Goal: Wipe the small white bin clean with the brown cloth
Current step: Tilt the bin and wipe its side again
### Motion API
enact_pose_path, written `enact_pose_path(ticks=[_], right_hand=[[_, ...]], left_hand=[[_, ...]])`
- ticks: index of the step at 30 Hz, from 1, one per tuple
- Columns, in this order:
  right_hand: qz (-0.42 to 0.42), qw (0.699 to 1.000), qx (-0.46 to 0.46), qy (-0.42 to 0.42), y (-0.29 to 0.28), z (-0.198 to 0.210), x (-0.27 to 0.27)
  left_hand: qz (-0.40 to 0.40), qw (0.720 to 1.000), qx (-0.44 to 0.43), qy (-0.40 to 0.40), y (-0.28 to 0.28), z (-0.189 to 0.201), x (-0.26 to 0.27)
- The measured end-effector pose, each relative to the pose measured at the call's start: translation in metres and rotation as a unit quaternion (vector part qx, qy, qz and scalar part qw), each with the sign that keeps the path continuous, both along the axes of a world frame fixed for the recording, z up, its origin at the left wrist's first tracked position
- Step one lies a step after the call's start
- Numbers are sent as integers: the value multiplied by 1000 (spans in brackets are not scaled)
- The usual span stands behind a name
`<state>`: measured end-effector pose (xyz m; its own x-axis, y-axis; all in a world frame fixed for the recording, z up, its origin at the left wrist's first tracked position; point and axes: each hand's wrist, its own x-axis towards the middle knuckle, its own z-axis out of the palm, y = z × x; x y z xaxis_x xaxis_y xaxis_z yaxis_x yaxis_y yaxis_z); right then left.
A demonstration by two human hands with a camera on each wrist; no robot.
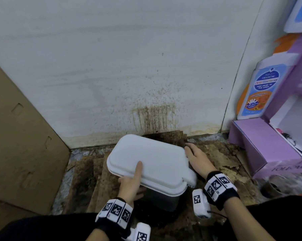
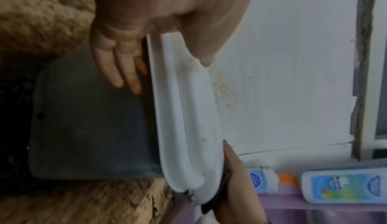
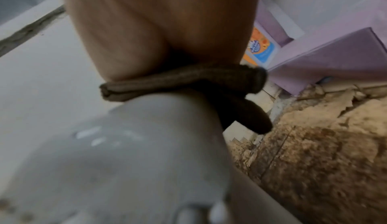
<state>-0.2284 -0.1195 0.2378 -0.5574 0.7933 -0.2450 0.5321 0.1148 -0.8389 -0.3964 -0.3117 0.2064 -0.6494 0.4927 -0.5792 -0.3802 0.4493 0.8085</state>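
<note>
Against the stained wall [image 1: 112, 66], on peeling floor, small white bin [image 1: 152, 162], steadied by left hand [image 1: 131, 183] with thumb on the lid and fingers under its rim, while right hand [image 1: 197, 159] presses the folded brown cloth [image 3: 188, 81] to its far edge, seemingly for wiping.

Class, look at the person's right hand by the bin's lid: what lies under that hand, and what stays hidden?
Under the right hand a folded brown cloth is pressed against the white lid's edge. Most of the cloth is covered by the hand. The lid is shut, so the bin's inside cannot be seen.
</note>
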Motion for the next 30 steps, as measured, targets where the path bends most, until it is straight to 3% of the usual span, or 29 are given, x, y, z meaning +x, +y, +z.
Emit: enact_pose_path(ticks=[10,13,23,30], right_hand=[[-50,994,-34,92,-19,-11,8],[-110,988,-29,105,-40,-16,8],[-308,942,-26,131,-108,-27,-11],[-284,948,-45,137,-103,-30,-11]], left_hand=[[45,994,96,-25,2,-16,-9],[6,995,101,10,2,-15,-23],[-96,986,10,133,14,10,-42],[-77,987,21,142,17,0,-35]])
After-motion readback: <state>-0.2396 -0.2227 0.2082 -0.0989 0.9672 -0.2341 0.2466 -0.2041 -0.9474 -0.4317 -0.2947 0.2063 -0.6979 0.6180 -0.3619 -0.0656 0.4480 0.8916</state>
